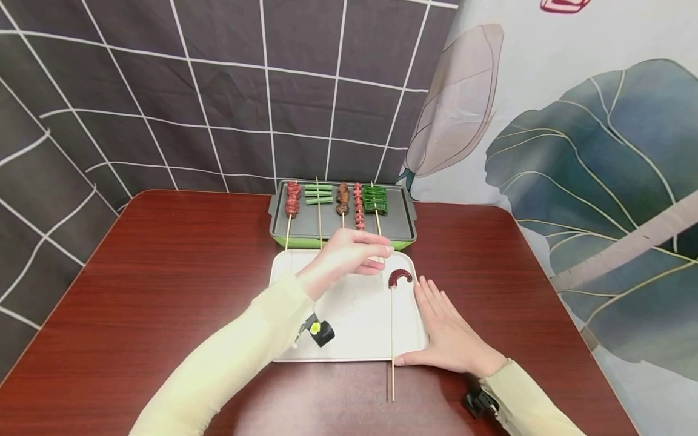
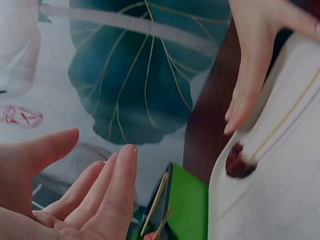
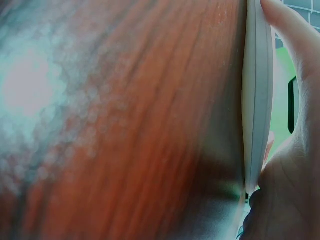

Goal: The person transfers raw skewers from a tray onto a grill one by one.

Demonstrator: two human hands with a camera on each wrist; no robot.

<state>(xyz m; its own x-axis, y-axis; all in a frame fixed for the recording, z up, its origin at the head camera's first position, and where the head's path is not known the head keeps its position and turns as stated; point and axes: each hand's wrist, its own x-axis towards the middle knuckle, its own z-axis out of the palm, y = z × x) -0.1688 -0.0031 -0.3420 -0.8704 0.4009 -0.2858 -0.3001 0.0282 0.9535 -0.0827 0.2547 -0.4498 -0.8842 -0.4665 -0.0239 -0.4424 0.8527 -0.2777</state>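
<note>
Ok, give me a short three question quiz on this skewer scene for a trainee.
1. True or false: the left hand grips a skewer.
2. How many skewers lie on the green grill tray? A) three B) five C) seven
3. Which hand rests on the white tray beside the red sausage skewer?

Key: 1. False, its fingers are loose and hold nothing. 2. B. 3. The right hand, flat on the tray's right edge.

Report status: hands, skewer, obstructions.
Left hand open, hovering over white tray. Right hand flat on tray's edge. Sausage skewer lies on tray, untouched. Nothing blocking.
</note>
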